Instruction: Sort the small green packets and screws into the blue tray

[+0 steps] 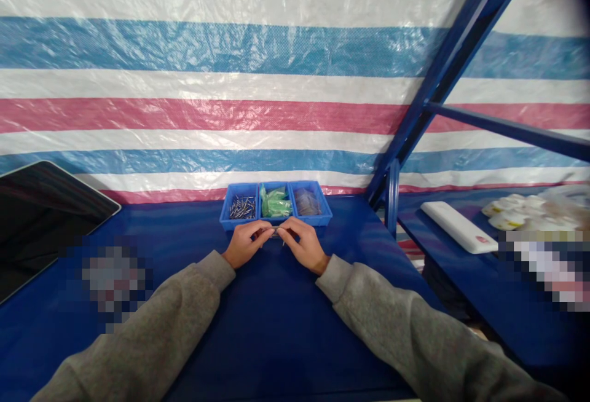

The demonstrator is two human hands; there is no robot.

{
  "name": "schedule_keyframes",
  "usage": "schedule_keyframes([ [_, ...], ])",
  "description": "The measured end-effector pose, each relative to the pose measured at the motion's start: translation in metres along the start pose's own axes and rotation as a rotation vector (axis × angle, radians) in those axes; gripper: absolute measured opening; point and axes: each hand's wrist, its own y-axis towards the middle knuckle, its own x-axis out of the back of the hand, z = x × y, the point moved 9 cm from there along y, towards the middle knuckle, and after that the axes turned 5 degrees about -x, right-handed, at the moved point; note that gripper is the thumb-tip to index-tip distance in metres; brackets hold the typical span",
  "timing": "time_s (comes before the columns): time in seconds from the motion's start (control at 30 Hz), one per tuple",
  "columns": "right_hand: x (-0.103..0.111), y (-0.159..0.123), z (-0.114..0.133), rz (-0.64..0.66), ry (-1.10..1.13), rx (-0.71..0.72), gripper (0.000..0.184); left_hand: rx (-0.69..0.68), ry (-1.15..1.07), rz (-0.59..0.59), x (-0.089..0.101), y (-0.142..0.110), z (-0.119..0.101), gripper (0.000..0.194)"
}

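Blue table (276,334): blue three-compartment tray (325,211) near far edge; dark screen (43,224) left, blurred item (113,276) beside it.

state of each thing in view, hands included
left bare hand, pinching a small dark piece
right bare hand, pinching the same piece
three blue plastic bins, open, each holding things
thin silvery metal pieces, loose, heaped
shiny green plastic packet, crumpled
brownish bin contents, too blurred to tell
flat black rectangular screen, dark
white oblong slab, lying flat
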Motion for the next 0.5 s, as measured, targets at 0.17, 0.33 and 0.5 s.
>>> schedule_keyframes([
  [0.17, 0.0, 0.0, 0.0, -0.007, 0.021, 0.005, 0.021, -0.023, -0.001, 0.041, -0.002, -0.001, -0.002, 0.022],
  [0.33, -0.003, -0.001, 0.001, 0.009, 0.015, 0.005, 0.021, -0.072, 0.04, 0.051, -0.002, -0.002, -0.004, 0.022],
  [0.5, 0.008, 0.001, 0.005, -0.062, 0.006, -0.017, 0.023, -0.05, 0.037, -0.053, 0.006, -0.004, -0.001, 0.019],
])
